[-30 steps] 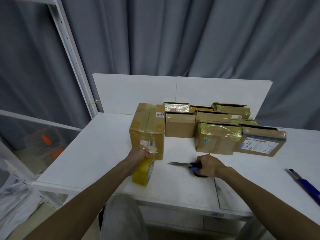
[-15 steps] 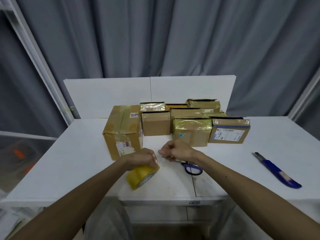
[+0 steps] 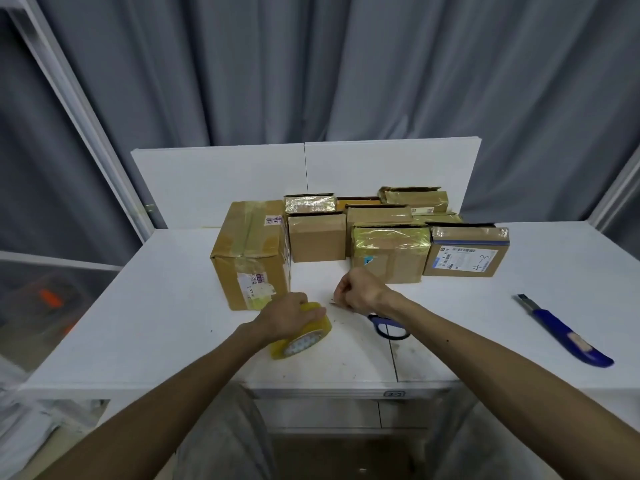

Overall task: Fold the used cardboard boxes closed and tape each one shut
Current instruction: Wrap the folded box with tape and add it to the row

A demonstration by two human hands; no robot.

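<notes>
Right hand [image 3: 360,289] off scissors [image 3: 389,329]; left hand [image 3: 287,317] around tape roll [image 3: 311,337]; boxes [image 3: 389,254] taped.

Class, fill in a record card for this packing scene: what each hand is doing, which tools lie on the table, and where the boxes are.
Left hand: grips the yellow tape roll, held tilted
Right hand: fingers curled, apparently pinching the tape end
Scissors: blue-handled, lying on the table under the right wrist
Utility knife: blue, lying far right, untouched
Cardboard boxes: clustered at the back; tallest box on the left
</notes>
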